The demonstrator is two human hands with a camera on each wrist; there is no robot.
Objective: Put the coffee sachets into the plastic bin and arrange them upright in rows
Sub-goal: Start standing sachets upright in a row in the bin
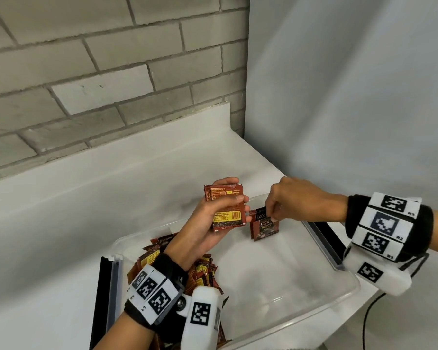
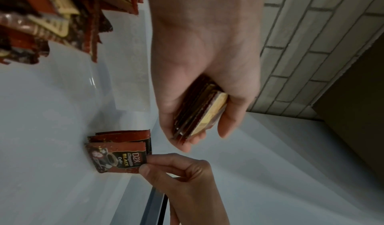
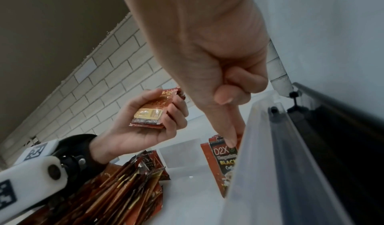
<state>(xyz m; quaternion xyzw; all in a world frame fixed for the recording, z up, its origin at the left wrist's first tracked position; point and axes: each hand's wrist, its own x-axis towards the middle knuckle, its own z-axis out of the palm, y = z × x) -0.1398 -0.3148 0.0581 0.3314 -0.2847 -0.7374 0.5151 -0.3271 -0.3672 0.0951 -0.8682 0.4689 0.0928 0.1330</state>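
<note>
A clear plastic bin (image 1: 339, 296) sits on the white counter. My left hand (image 1: 213, 223) holds a small stack of red-brown coffee sachets (image 1: 225, 205) above the bin's far side, fingers curled round it; the same stack (image 2: 199, 113) shows edge-on in the left wrist view. My right hand (image 1: 276, 210) pinches the top corner of a D2X Black sachet (image 1: 264, 229) standing upright at the bin's far wall, with a few more sachets (image 2: 122, 135) upright behind it. In the right wrist view my fingertips (image 3: 231, 141) touch that sachet (image 3: 223, 159). A loose heap of sachets (image 1: 202, 274) fills the bin's left end.
A grey brick wall (image 1: 99, 84) rises behind the counter and a white wall (image 1: 352, 97) closes the right side. Black rails (image 1: 104, 299) flank the bin left and right. A black cable (image 1: 367, 322) hangs off the counter's right edge.
</note>
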